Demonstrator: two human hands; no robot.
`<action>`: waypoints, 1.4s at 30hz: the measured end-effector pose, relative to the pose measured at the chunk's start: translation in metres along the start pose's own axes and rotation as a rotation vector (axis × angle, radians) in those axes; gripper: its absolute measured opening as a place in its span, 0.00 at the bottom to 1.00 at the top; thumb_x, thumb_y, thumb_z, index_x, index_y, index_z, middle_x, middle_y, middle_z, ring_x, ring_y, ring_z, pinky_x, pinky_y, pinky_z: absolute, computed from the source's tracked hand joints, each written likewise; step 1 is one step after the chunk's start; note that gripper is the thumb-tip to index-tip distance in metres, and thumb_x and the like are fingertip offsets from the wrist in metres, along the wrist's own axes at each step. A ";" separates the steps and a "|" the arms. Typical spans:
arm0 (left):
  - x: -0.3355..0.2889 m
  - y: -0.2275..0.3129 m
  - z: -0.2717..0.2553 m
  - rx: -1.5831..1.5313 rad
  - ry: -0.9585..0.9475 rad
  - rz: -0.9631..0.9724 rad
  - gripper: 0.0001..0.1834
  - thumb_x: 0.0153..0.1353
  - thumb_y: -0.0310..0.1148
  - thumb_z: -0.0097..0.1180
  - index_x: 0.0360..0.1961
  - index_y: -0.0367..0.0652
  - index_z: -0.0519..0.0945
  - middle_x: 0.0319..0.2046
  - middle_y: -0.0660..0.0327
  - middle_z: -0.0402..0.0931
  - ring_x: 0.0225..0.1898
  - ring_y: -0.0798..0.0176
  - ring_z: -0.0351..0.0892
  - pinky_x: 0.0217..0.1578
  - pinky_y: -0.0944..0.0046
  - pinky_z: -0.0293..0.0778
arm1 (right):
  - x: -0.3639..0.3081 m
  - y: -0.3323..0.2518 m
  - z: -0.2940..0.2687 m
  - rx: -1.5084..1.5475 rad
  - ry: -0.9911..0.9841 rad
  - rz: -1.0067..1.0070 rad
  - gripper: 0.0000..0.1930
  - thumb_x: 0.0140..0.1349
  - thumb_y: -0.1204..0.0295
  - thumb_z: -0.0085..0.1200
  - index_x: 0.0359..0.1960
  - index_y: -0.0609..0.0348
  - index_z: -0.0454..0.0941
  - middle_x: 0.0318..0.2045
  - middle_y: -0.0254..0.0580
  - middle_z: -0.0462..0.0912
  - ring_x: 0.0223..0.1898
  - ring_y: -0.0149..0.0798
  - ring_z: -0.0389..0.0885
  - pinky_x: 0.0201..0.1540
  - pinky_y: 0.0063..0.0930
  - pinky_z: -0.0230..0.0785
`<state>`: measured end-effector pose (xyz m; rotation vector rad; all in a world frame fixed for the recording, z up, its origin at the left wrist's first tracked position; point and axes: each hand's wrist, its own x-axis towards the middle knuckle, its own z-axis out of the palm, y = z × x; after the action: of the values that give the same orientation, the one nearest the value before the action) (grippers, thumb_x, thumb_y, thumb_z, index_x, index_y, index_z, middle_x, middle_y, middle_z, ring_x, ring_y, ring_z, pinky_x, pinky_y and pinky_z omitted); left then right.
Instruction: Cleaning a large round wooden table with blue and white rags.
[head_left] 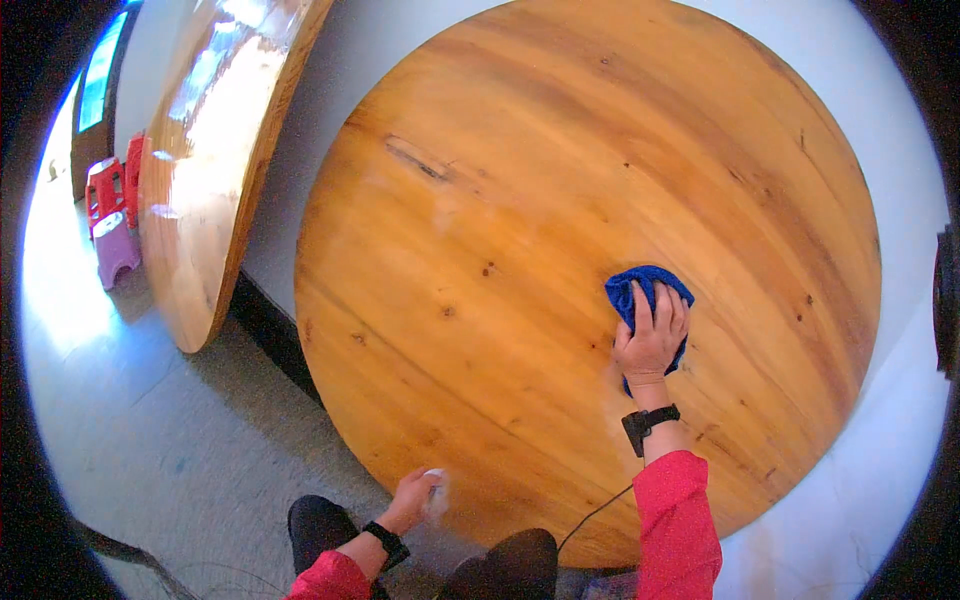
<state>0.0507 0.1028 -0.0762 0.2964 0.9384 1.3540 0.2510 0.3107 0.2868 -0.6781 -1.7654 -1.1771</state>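
A large round wooden tabletop (pixel 540 220) with dark knots and grain stands upright or tilted before me; its exact lean is hard to tell. My right hand (pixel 648 345) presses a dark blue cloth (pixel 625 285) against its surface, right of the middle, fingers spread over the folds. Low down by the tabletop's lower left edge, my left hand (pixel 408 503) is closed around a small white thing (pixel 436 484). That thing is blurred, and its kind cannot be made out.
Another round wooden tabletop (pixel 200 200), glossy with reflected light, leans at the left. Beyond it are red stools (pixel 105 188) and a purple stool (pixel 117 248). Grey floor (pixel 230 430) lies below, and a pale wall (pixel 880 130) stands behind. A thin cable (pixel 597 508) runs from my right wrist.
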 end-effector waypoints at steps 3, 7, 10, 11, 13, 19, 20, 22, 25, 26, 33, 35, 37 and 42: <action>-0.012 0.016 0.025 0.011 -0.016 0.010 0.16 0.63 0.31 0.50 0.50 0.33 0.72 0.37 0.58 0.75 0.33 0.62 0.78 0.30 0.60 0.76 | -0.006 0.007 0.003 0.017 -0.049 0.014 0.26 0.49 0.66 0.55 0.55 0.41 0.76 0.55 0.43 0.71 0.59 0.48 0.66 0.64 0.53 0.54; 0.001 0.005 0.019 -0.028 -0.038 0.060 0.16 0.63 0.30 0.49 0.49 0.33 0.72 0.36 0.58 0.75 0.32 0.62 0.78 0.29 0.60 0.76 | -0.006 0.006 0.002 0.020 -0.057 -0.002 0.27 0.49 0.66 0.54 0.56 0.39 0.75 0.56 0.43 0.70 0.60 0.48 0.65 0.64 0.53 0.54; -0.001 0.009 0.026 0.046 0.023 0.004 0.17 0.62 0.31 0.50 0.49 0.33 0.72 0.36 0.58 0.75 0.32 0.61 0.78 0.29 0.61 0.76 | -0.010 0.008 0.004 0.024 -0.067 -0.011 0.27 0.50 0.66 0.54 0.56 0.39 0.74 0.55 0.43 0.70 0.60 0.48 0.65 0.64 0.54 0.54; -0.007 0.016 0.033 0.046 0.020 0.005 0.17 0.62 0.31 0.50 0.49 0.33 0.72 0.36 0.58 0.75 0.32 0.61 0.78 0.29 0.61 0.76 | -0.012 0.010 0.005 0.023 -0.085 -0.009 0.26 0.49 0.66 0.55 0.55 0.40 0.74 0.56 0.43 0.70 0.60 0.49 0.65 0.64 0.55 0.54; -0.019 0.026 0.043 0.123 0.064 -0.017 0.19 0.61 0.33 0.52 0.51 0.33 0.72 0.36 0.57 0.75 0.33 0.61 0.78 0.29 0.61 0.76 | -0.013 0.010 0.005 0.037 -0.070 -0.023 0.26 0.49 0.67 0.54 0.55 0.43 0.75 0.55 0.45 0.71 0.60 0.49 0.66 0.64 0.54 0.53; -0.022 0.028 0.051 0.101 0.098 -0.023 0.21 0.61 0.34 0.53 0.54 0.34 0.71 0.38 0.56 0.76 0.34 0.60 0.79 0.30 0.60 0.77 | -0.019 0.011 0.009 0.063 -0.092 -0.037 0.27 0.49 0.64 0.57 0.55 0.39 0.74 0.56 0.42 0.70 0.60 0.49 0.65 0.64 0.56 0.53; -0.024 0.029 0.054 0.100 0.099 -0.023 0.21 0.61 0.34 0.53 0.54 0.34 0.71 0.38 0.56 0.76 0.34 0.60 0.79 0.30 0.60 0.77 | -0.020 0.010 0.009 0.063 -0.097 -0.044 0.27 0.49 0.64 0.57 0.55 0.39 0.74 0.56 0.42 0.70 0.60 0.49 0.65 0.64 0.56 0.53; -0.030 0.034 0.059 0.114 0.121 -0.011 0.21 0.62 0.34 0.53 0.54 0.35 0.71 0.38 0.56 0.76 0.35 0.60 0.79 0.31 0.60 0.77 | -0.022 0.008 0.010 0.065 -0.101 -0.052 0.27 0.49 0.64 0.57 0.56 0.38 0.74 0.56 0.42 0.70 0.60 0.49 0.65 0.64 0.56 0.52; -0.029 0.033 0.061 0.124 0.110 0.008 0.20 0.62 0.33 0.53 0.53 0.34 0.72 0.38 0.56 0.76 0.34 0.60 0.79 0.31 0.61 0.77 | -0.027 0.005 0.010 0.062 -0.144 -0.049 0.26 0.49 0.63 0.58 0.55 0.37 0.74 0.56 0.42 0.70 0.61 0.48 0.64 0.65 0.56 0.51; -0.028 0.034 0.062 0.123 0.108 0.011 0.20 0.62 0.33 0.53 0.53 0.34 0.72 0.38 0.56 0.76 0.34 0.60 0.79 0.31 0.61 0.77 | -0.029 0.005 0.010 0.061 -0.141 -0.050 0.26 0.49 0.63 0.58 0.55 0.37 0.74 0.56 0.42 0.70 0.61 0.48 0.64 0.65 0.56 0.51; -0.003 0.010 0.045 0.097 0.056 0.016 0.17 0.62 0.34 0.54 0.47 0.33 0.74 0.35 0.57 0.76 0.32 0.62 0.79 0.30 0.61 0.76 | -0.032 -0.007 0.009 0.146 -0.109 -0.105 0.24 0.50 0.68 0.56 0.53 0.40 0.75 0.54 0.43 0.72 0.59 0.48 0.66 0.64 0.54 0.53; 0.005 0.002 0.042 0.051 0.004 0.010 0.16 0.61 0.34 0.54 0.46 0.33 0.74 0.34 0.57 0.76 0.31 0.62 0.79 0.29 0.60 0.76 | -0.033 -0.007 0.008 0.164 -0.133 -0.122 0.24 0.50 0.68 0.56 0.53 0.40 0.76 0.54 0.43 0.72 0.59 0.48 0.66 0.63 0.54 0.53; 0.010 -0.004 0.041 0.048 0.009 0.025 0.17 0.60 0.35 0.56 0.46 0.34 0.75 0.34 0.57 0.77 0.30 0.61 0.79 0.28 0.61 0.76 | -0.038 -0.008 0.009 0.196 -0.190 -0.135 0.24 0.50 0.67 0.56 0.53 0.39 0.76 0.54 0.43 0.71 0.59 0.48 0.66 0.64 0.55 0.53; 0.011 0.001 0.054 0.159 0.097 0.001 0.17 0.60 0.37 0.56 0.45 0.35 0.75 0.33 0.58 0.77 0.30 0.63 0.79 0.27 0.62 0.75 | -0.055 -0.019 0.017 0.233 -0.178 -0.198 0.24 0.49 0.67 0.57 0.52 0.37 0.76 0.53 0.43 0.72 0.58 0.46 0.66 0.63 0.54 0.52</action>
<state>0.0879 0.1306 -0.0464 0.3547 1.1297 1.3058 0.2543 0.3200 0.2272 -0.4898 -2.1202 -1.0428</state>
